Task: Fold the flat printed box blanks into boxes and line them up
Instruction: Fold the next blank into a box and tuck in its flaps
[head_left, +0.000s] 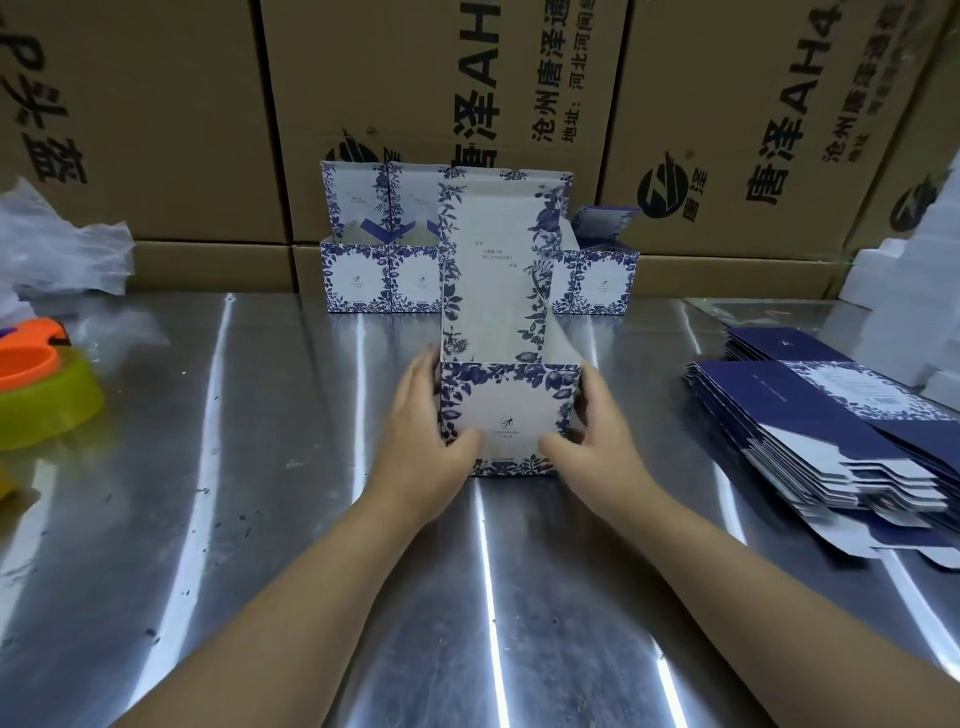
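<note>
A folded white box with blue floral print (511, 410) stands on the steel table in the middle, its long lid flap upright and open. My left hand (423, 441) grips the box's left side, thumb on the front face. My right hand (597, 436) grips the right side the same way. Behind it, a row of folded boxes (358, 278) with raised lids stands against the cartons; another of these (602, 283) shows at the right of the held box. A fanned stack of flat blanks (815, 436) lies at the right.
Large brown shipping cartons (415, 104) wall off the back. Crumpled clear plastic (62, 249) and an orange and green plastic bowl (41, 395) sit at the left edge. White foam pieces (904, 280) stand at the far right. The steel tabletop (260, 519) is scuffed and reflective.
</note>
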